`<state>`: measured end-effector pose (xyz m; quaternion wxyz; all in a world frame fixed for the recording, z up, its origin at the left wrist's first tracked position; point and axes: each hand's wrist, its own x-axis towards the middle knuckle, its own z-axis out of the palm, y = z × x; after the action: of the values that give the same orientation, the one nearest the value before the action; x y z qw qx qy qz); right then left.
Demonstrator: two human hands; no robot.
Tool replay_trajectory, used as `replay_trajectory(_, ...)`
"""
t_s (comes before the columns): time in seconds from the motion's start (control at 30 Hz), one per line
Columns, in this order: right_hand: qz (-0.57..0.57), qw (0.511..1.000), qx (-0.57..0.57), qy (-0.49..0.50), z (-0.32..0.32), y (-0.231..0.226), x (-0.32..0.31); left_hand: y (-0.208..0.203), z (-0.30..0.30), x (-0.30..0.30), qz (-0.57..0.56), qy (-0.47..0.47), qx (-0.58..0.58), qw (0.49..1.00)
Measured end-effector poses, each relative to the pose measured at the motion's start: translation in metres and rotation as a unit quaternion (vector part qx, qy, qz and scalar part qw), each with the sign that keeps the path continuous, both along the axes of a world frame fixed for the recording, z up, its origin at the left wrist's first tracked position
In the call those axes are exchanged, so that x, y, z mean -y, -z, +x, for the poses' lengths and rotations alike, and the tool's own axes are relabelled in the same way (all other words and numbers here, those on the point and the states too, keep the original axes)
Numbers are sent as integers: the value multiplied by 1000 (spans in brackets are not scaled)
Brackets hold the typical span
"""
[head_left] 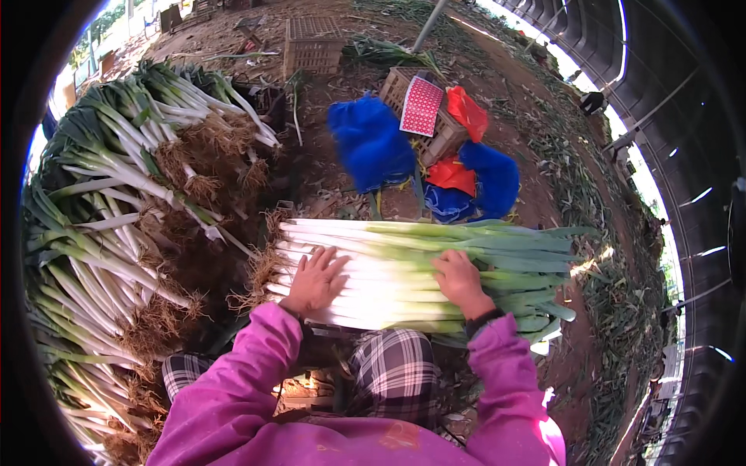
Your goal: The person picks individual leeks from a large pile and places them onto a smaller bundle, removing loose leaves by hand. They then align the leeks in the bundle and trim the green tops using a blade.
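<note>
A flat row of leeks (388,272) lies crosswise in front of me, white shanks and shaggy roots to the left, green leaves to the right. My left hand (315,281) rests palm down on the white shanks near the roots, its fingers spread. On the pale green stretch, my right hand (460,281) has its fingers bent and pressed together around the upper side of a few stalks. Its fingertips are partly hidden. What the row rests on is mostly covered by the leeks, just beyond my knees.
A big heap of rooted leeks (116,233) fills the left side. Beyond the row stand a crate (448,140) with red bags (466,113) and a blue bundle (369,144). Another crate (312,45) sits farther back. Leaf scraps (614,334) litter the ground to the right.
</note>
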<state>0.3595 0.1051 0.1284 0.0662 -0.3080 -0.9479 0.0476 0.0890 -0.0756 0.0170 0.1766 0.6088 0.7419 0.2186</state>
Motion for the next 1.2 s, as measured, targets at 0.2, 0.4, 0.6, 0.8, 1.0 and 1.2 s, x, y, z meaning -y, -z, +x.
replay_trajectory(0.2, 56, 998, -16, 14, 2, 22, 3, -17, 33, -32, -38, 37, -28, 998)
replay_trajectory(0.4, 108, 965, -155, 183, 67, -31, -13, -14, 62, -35, 19, 40, 12, 999)
replay_trajectory(0.6, 70, 964, -3, 255, 71, -46, -40, -6, 70, -32, 78, 24, -1, 997)
replay_trajectory(0.8, 174, 840, -123, 500, 219, -119, -72, -8, 54, -19, 67, 8, -13, 998)
replay_trajectory(1.0, 313, 844, -122, 418, 316, -128, -18, 0, 49, -18, 48, -4, -36, 998)
replay_trajectory(1.2, 151, 969, -31, 191, 116, -60, 9, -6, 60, -30, 52, 18, -1, 998)
